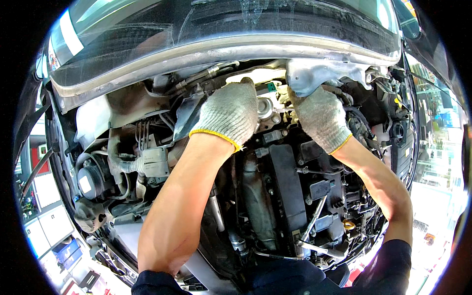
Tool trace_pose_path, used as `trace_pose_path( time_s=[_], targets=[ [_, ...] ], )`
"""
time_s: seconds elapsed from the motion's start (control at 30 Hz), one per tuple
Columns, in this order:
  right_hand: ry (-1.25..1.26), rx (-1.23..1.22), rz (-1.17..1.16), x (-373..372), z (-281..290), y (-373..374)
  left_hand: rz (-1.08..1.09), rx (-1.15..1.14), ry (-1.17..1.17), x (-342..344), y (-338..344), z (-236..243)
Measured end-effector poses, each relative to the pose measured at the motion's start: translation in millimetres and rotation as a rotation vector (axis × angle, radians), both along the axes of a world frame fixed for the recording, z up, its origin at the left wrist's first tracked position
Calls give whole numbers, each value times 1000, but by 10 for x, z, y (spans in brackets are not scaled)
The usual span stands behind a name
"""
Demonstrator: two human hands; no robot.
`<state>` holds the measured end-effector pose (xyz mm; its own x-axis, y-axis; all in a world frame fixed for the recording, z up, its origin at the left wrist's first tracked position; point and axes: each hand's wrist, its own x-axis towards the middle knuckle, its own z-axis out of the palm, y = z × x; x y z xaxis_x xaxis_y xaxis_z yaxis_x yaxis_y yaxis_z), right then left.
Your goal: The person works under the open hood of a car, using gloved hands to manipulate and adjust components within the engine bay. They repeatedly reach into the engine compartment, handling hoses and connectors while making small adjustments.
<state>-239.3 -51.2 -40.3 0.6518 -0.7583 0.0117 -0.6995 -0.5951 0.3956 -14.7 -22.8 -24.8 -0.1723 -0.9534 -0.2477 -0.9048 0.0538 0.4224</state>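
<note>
My left hand (227,110), in a grey knit glove with yellow cuff, reaches to the back of the engine bay, its fingers curled beside a round silver metal fitting (265,108) and a pale metal strip (260,73). My right hand (320,115), gloved alike, is on the other side of the fitting, fingers bent under a silvery shield (309,73). What either hand grips is hidden. A small green part (270,86) shows between them. Below lies a long black engine cover (285,191).
The windscreen (255,14) and its metal lower edge (221,46) span the top. A round black housing (89,177), hoses and pipes fill the bay's left; wiring and a metal rod (314,219) are at right. Workshop storage (44,226) shows beyond the car.
</note>
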Motion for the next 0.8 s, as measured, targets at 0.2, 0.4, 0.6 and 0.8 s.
trace_pose_path(
  time_s=[0.2, 0.4, 0.6, 0.8],
  targets=[
    [-79, -65, -30, 0, -44, 21, -30, -5, -33, -33, -8, -24],
    [76, 113, -93, 131, 21, -30, -15, -12, -26, -22, 4, -26],
    [446, -76, 182, -811, -186, -792, -25, -40, 3, -70, -15, 1],
    [208, 92, 84, -686, -110, -739, 17, -9, 10, 3, 44, 19]
  ],
)
